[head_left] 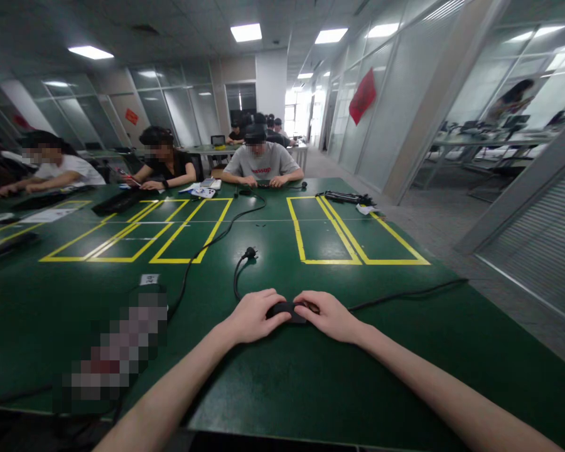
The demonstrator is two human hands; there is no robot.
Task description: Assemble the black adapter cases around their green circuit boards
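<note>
Both of my hands grip a black power adapter (pixel 292 312) lying on the green table (pixel 386 389). My left hand (pixel 258 317) is closed round its left end, thumb on the near side and fingers over the far side. On the right end, my right hand (pixel 327 314) is closed in the same way, and the fingers hide much of the adapter. A black cord curves from beside my left hand to a plug (pixel 250 253) on the table. Another black cable (pixel 409 294) runs out to the right from behind my right hand.
Yellow tape outlines (pixel 332 262) mark the table beyond my hands. A blurred-out object (pixel 117 351) lies at the left, near a long black cable (pixel 226 229). Across the table sits a person (pixel 263 160); other people sit at the left. A folded black item (pixel 346 198) lies far right.
</note>
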